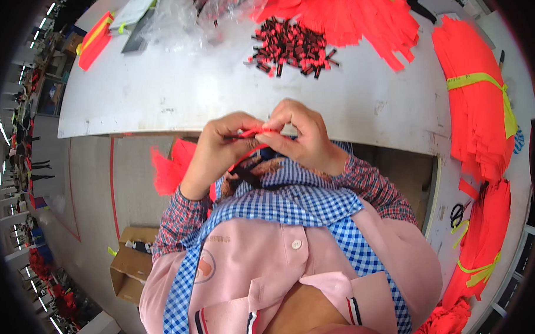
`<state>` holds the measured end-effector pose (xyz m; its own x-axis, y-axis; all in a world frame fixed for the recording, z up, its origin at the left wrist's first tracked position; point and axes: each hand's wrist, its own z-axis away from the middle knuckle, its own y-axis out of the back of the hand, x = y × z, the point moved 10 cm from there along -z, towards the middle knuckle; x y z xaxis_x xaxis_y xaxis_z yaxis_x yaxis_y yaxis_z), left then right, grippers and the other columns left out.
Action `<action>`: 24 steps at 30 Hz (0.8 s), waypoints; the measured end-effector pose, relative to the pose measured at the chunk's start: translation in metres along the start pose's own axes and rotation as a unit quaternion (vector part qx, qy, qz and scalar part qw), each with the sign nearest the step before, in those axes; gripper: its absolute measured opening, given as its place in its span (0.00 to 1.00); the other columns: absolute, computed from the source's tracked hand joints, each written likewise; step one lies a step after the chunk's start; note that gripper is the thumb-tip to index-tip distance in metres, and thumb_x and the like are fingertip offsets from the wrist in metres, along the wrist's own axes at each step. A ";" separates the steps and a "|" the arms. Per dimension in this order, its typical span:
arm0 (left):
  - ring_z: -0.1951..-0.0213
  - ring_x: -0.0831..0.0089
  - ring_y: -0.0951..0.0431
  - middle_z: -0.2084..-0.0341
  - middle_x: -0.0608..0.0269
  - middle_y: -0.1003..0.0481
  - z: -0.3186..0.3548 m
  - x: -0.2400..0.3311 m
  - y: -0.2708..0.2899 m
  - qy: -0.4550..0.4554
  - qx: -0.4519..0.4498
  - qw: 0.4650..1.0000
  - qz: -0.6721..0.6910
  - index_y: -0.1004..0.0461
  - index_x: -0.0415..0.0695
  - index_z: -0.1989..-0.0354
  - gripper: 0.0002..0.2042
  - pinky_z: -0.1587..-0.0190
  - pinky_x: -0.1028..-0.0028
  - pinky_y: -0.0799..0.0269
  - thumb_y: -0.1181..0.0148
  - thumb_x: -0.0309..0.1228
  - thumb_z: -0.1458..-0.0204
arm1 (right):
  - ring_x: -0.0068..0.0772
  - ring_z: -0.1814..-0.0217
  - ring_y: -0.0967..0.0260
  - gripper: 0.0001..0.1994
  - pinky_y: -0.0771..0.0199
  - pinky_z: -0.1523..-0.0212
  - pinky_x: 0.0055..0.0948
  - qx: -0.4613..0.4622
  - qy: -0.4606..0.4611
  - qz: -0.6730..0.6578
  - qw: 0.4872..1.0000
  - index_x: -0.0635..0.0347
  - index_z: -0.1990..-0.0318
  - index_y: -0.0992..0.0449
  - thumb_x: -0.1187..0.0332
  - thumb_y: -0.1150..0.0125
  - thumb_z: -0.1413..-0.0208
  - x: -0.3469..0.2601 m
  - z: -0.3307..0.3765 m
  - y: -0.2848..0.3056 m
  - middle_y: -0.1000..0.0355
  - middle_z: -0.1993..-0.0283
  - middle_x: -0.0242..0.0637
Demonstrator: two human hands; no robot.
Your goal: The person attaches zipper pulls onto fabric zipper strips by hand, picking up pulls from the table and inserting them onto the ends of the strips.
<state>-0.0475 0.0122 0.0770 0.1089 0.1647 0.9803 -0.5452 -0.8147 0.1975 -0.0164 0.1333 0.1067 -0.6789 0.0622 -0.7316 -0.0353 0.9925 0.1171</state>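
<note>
Above the table's near edge, my left hand [219, 146] and my right hand [301, 131] meet, both closed in a pinch. Between their fingertips is a small bright red fabric piece [254, 132], mostly covered by the fingers. More red fabric [176, 167] hangs beside my left wrist, below table height. On the table beyond my hands lies a heap of small black-and-red fabric tabs [291, 47]. Behind that heap, red fabric pieces [350, 17] are fanned out in a thick stack.
Tied red fabric bundles [475, 124] line the right side, with black-handled scissors [456, 214] near them. Clear plastic bags [177, 23] and a small red bundle [96, 43] sit at the far left. An open cardboard box [129, 269] stands on the floor.
</note>
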 end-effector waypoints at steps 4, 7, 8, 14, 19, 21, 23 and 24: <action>0.65 0.77 0.25 0.70 0.61 0.24 0.000 0.021 0.000 -0.046 0.013 0.998 -0.048 0.24 0.34 0.66 0.07 0.61 0.78 0.29 0.41 0.14 0.56 | 0.22 0.74 0.35 0.08 0.35 0.74 0.22 -0.023 -0.061 -0.039 0.997 0.62 0.70 0.30 0.73 0.34 0.50 0.005 0.001 -0.005 0.34 0.73 0.34; 0.66 0.77 0.25 0.72 0.61 0.24 0.001 0.017 -0.001 -0.037 0.016 0.998 -0.057 0.24 0.34 0.66 0.07 0.62 0.79 0.29 0.40 0.16 0.55 | 0.19 0.74 0.36 0.08 0.35 0.74 0.20 -0.022 -0.092 -0.064 0.993 0.62 0.71 0.30 0.73 0.35 0.49 0.012 0.004 -0.007 0.34 0.73 0.33; 0.66 0.79 0.25 0.71 0.63 0.24 -0.001 0.011 -0.001 -0.021 0.007 0.999 -0.022 0.24 0.34 0.65 0.07 0.61 0.79 0.29 0.40 0.17 0.53 | 0.18 0.73 0.36 0.08 0.36 0.74 0.19 -0.033 -0.116 -0.079 0.990 0.63 0.70 0.30 0.72 0.36 0.48 0.018 0.003 -0.008 0.33 0.73 0.32; 0.65 0.82 0.27 0.70 0.64 0.23 -0.004 0.016 -0.002 -0.047 0.007 0.999 0.014 0.23 0.34 0.62 0.07 0.60 0.80 0.29 0.41 0.19 0.50 | 0.13 0.73 0.38 0.09 0.36 0.72 0.17 -0.031 -0.158 -0.146 0.976 0.63 0.70 0.31 0.70 0.37 0.47 0.023 -0.002 -0.005 0.31 0.72 0.30; 0.64 0.82 0.27 0.68 0.64 0.23 -0.010 0.017 0.000 -0.037 0.005 0.999 0.034 0.24 0.35 0.59 0.09 0.59 0.80 0.30 0.43 0.17 0.50 | 0.15 0.70 0.35 0.09 0.32 0.69 0.18 -0.046 -0.135 -0.067 0.988 0.64 0.69 0.31 0.70 0.36 0.47 0.020 -0.012 -0.001 0.31 0.71 0.31; 0.63 0.81 0.27 0.67 0.65 0.23 -0.012 0.019 0.003 -0.026 0.004 0.998 0.057 0.25 0.35 0.58 0.10 0.58 0.80 0.30 0.44 0.16 0.50 | 0.16 0.70 0.34 0.09 0.32 0.68 0.19 -0.041 -0.131 -0.069 0.988 0.64 0.68 0.30 0.70 0.36 0.47 0.019 -0.015 0.005 0.30 0.71 0.31; 0.61 0.80 0.26 0.65 0.65 0.24 -0.014 0.034 0.011 -0.070 0.017 0.994 0.084 0.26 0.36 0.57 0.12 0.56 0.80 0.31 0.45 0.14 0.51 | 0.16 0.69 0.34 0.09 0.31 0.67 0.19 -0.040 -0.125 -0.084 0.988 0.65 0.67 0.29 0.70 0.36 0.47 0.017 -0.018 0.010 0.30 0.70 0.31; 0.61 0.80 0.26 0.65 0.65 0.24 -0.015 0.035 0.013 -0.071 0.019 0.994 0.084 0.26 0.36 0.57 0.12 0.56 0.80 0.31 0.45 0.14 0.51 | 0.16 0.69 0.34 0.09 0.31 0.67 0.19 -0.041 -0.124 -0.085 0.988 0.65 0.67 0.29 0.70 0.36 0.47 0.015 -0.019 0.009 0.30 0.70 0.31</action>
<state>-0.0628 0.0158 0.1134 0.1366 -0.0523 0.9892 -0.5348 -0.8445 0.0292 -0.0406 0.1415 0.1097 -0.4570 -0.0706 -0.8866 -0.2001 0.9795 0.0252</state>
